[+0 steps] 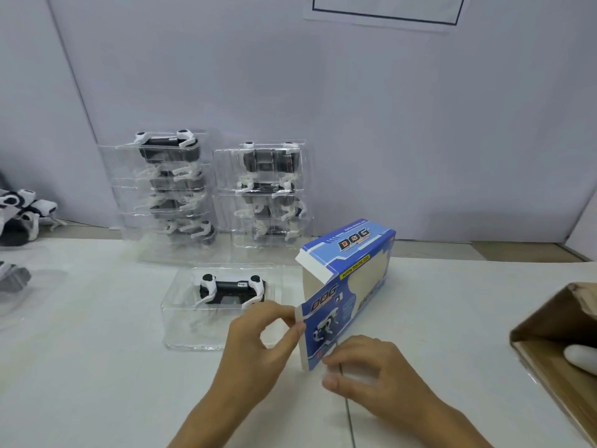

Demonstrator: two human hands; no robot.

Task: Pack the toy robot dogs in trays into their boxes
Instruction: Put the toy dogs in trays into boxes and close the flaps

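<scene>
Now both hands, left (258,347) and right (368,373), pinching the blue box (349,286) end flap.

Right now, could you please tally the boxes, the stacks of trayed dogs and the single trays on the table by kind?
Blue toy boxes: 1, both hands on its near flaps
Stacks of trayed dogs: 2, left stack, right stack
Single clear trays with a dog: 1
Cardboard cartons: 1
Total: 5
</scene>
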